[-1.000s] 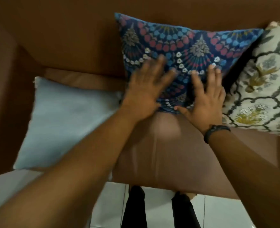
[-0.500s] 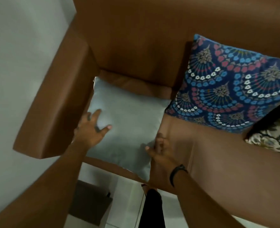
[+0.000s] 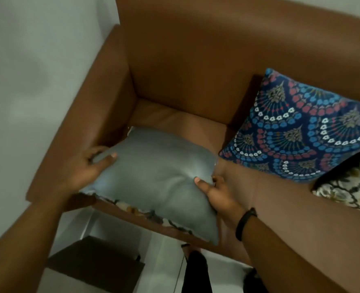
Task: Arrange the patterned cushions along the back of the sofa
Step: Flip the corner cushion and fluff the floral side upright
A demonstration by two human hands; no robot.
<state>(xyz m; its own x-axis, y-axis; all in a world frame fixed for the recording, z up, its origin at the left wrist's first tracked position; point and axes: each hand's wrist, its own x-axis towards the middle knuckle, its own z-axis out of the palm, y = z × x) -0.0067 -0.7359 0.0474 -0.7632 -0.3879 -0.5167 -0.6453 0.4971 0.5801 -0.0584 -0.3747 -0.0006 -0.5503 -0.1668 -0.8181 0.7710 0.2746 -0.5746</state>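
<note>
Grey cushion: at the sofa's front left corner, between your hands. Left hand clasps its left edge; right hand pinches its right edge.

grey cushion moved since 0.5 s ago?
Yes. The grey cushion has come away from the armrest; its near edge is lifted, gripped by the left hand and right hand.

Single head view, steeply downward, close over sofa corner.
</note>
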